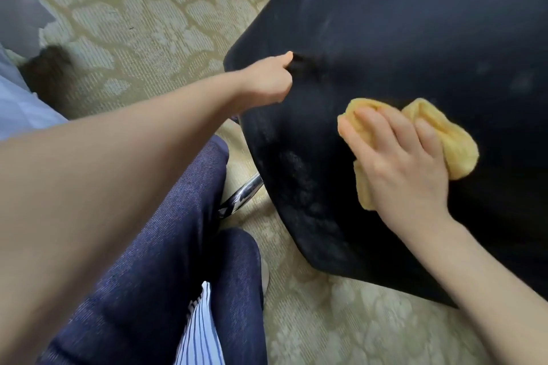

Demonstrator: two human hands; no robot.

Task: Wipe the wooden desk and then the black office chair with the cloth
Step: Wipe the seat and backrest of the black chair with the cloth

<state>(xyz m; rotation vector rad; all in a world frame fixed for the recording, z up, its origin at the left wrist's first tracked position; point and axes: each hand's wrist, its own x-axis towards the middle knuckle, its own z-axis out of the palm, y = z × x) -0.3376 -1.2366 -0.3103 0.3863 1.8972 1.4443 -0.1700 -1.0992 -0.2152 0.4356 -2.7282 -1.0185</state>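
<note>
The black office chair's seat fills the upper right, its surface streaked with pale dust along the near edge. A crumpled yellow cloth lies on the seat. My right hand lies flat on top of the cloth with fingers straight, pressing it against the seat. My left hand reaches to the seat's left edge and grips a dark part of the chair there, the fingers curled round it and mostly hidden. The wooden desk is out of view.
A chrome chair leg shows under the seat's near edge. Patterned beige carpet covers the floor. My legs in dark blue trousers are at lower centre. Pale fabric is at the far left.
</note>
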